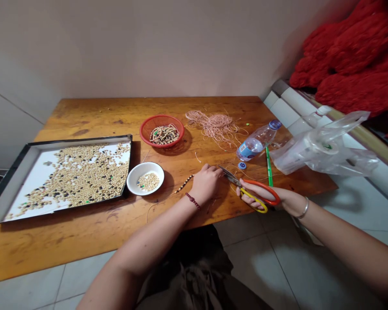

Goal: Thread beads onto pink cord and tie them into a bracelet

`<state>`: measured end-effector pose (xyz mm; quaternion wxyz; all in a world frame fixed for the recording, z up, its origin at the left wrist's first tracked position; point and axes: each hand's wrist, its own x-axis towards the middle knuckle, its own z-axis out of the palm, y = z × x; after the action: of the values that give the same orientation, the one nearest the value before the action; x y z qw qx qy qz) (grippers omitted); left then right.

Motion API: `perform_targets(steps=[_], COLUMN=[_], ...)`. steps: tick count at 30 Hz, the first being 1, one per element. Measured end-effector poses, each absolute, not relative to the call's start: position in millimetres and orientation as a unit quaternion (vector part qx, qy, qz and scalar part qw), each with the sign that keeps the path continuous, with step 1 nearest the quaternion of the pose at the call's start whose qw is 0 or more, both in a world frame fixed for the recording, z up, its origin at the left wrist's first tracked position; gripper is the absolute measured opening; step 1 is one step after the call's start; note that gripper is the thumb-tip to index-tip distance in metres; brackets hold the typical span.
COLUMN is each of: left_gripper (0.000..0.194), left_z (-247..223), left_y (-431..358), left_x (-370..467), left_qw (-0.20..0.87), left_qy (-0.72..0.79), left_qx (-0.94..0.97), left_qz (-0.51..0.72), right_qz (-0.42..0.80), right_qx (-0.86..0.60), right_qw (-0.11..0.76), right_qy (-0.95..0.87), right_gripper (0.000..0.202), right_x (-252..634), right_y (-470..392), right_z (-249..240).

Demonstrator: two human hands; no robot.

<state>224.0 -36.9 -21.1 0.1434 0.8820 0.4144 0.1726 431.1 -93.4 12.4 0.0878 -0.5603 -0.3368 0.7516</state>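
My left hand [207, 183] is closed at the near edge of the wooden table, and a short beaded string [185, 183] with a loose thread tail runs out from it to the left. Scissors with one orange and one yellow handle [260, 193] are gripped in my right hand [250, 196]. Their blades point left, with the tips close to the fingertips of my left hand. What is pinched at those fingertips is too small to make out.
On the wooden table [116, 116] are a bead tray [131, 165], a white bowl [145, 166], a red basket [161, 118], pink cord [218, 122], a tilted bottle [250, 148], a blue cap [242, 165], a green strip [269, 168] and a plastic bag [323, 150].
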Motion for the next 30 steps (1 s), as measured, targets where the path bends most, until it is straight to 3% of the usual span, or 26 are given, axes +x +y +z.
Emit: perform_targets(steps=[30], left_gripper=[0.020], left_z=[-31.1], left_y=[-39.8], left_x=[220.9], left_qw=[0.085], left_qy=[0.419], left_qx=[0.883], left_qz=[0.195], right_qz=[0.776], right_qx=[-0.547], right_qw=[0.134], right_qy=[-0.286], right_gripper=[0.048], right_x=[435.7], right_y=[-101.8], right_z=[4.7])
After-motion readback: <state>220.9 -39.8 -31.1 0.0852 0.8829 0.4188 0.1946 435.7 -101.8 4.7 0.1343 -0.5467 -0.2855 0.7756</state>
